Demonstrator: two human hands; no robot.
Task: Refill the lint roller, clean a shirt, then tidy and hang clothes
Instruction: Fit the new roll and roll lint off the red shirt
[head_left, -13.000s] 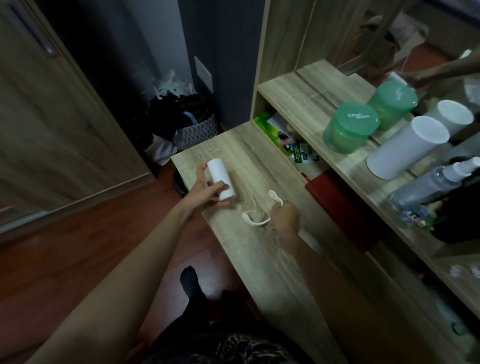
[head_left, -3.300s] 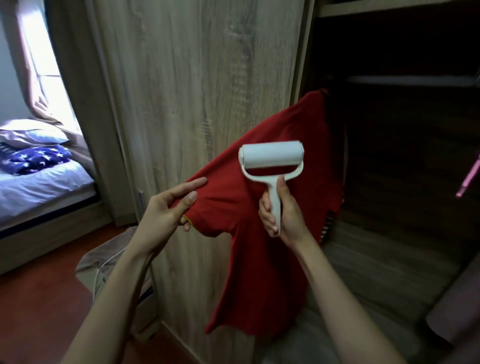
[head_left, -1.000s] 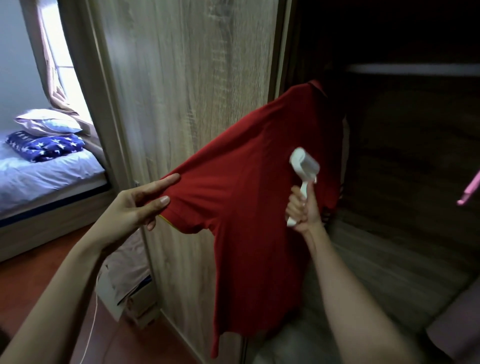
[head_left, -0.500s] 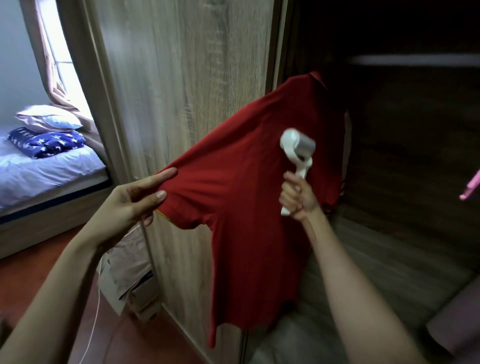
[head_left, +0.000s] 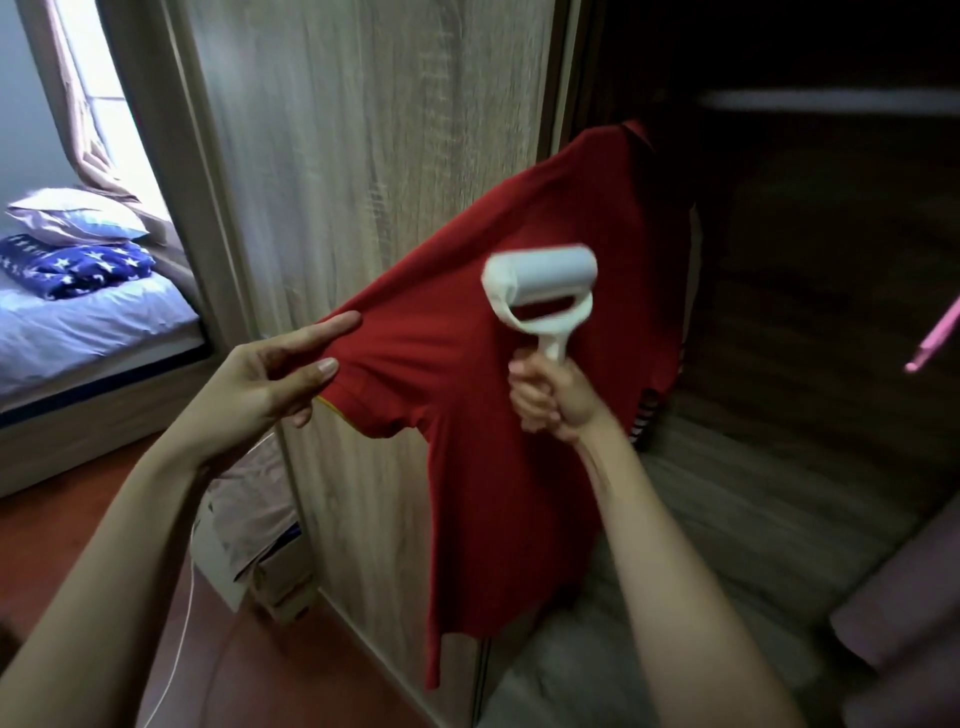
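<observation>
The right hand (head_left: 550, 397) had its grip clamped on the handle of the white plastic lint roller (head_left: 540, 291), drum lying crosswise over the chest of the hanging red cotton shirt (head_left: 467, 415). The left hand (head_left: 270, 379), nearer the sleeve, pinched it taut leftward, away from the roller.

Nothing readable is showing anywhere: no words, brand names, numbers or signs are appearing on any surface in this view.
</observation>
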